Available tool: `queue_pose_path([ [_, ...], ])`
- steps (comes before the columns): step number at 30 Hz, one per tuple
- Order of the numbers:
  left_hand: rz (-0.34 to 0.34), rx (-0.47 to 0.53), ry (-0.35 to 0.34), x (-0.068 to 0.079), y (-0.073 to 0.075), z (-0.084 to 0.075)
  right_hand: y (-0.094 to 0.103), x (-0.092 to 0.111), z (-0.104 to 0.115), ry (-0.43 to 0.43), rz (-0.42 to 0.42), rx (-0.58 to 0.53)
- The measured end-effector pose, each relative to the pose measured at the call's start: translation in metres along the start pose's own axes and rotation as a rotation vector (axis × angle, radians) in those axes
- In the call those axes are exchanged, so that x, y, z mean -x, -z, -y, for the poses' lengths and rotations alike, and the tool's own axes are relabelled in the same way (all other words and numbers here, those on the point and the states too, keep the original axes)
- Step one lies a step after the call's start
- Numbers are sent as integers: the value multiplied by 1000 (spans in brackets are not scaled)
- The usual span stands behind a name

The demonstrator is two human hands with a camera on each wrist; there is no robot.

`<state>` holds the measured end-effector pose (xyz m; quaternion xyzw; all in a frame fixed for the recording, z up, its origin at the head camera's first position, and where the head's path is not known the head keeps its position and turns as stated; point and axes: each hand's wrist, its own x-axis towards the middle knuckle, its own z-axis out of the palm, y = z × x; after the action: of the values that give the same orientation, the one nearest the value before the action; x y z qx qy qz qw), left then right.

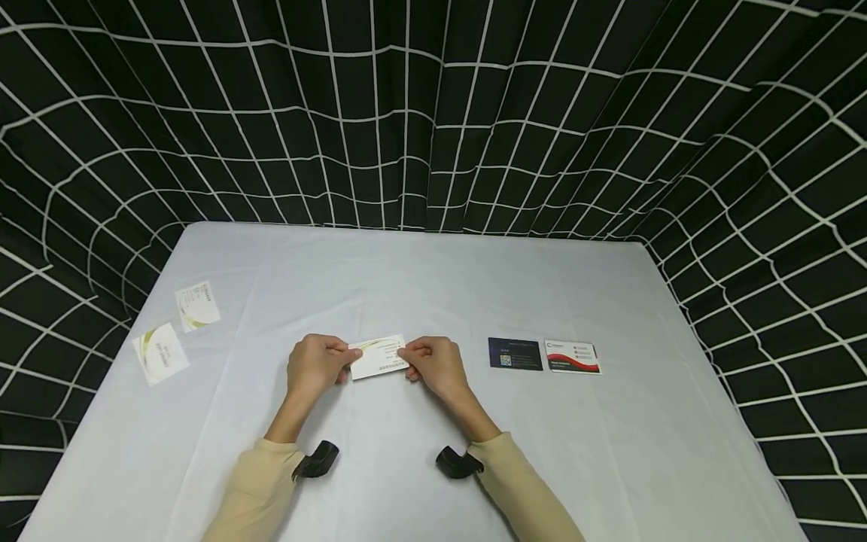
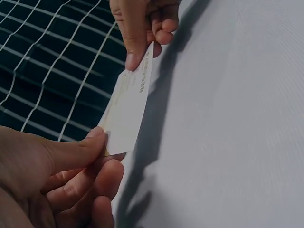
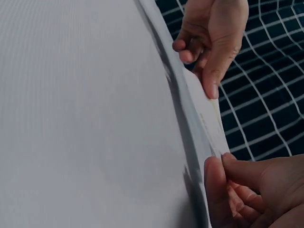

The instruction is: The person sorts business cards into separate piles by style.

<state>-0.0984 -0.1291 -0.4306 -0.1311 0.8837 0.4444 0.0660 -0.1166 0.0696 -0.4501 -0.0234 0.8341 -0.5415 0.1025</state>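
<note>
A white business card (image 1: 377,357) with a gold curve and small print is held between both hands at the middle of the table. My left hand (image 1: 316,366) pinches its left end with the thumb on top. At the opposite end, my right hand (image 1: 436,365) pinches the card the same way. In the left wrist view the card (image 2: 128,107) is raised off the cloth and casts a shadow beneath it. The right wrist view shows the card (image 3: 204,107) at a steep angle, so its print is hard to read.
Two white and gold cards, one upper (image 1: 198,306) and one lower (image 1: 160,354), lie at the left. On the right, a dark blue card (image 1: 515,354) lies beside a red, white and black card (image 1: 572,357). A black gridded curtain (image 1: 433,113) surrounds the white-covered table (image 1: 433,278).
</note>
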Motion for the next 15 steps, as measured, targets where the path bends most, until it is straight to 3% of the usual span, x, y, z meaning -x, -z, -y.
queue_pose_path([
  [4, 6, -9, -37, -8, -16, -8, 13, 1, -6, -19, -79, 97],
  [9, 26, -20, -57, -13, -39, -22, 26, 6, -14, 6, -248, 306],
  [15, -63, -15, -134, -22, -65, -38, 44, 10, -23, -25, -380, 433],
])
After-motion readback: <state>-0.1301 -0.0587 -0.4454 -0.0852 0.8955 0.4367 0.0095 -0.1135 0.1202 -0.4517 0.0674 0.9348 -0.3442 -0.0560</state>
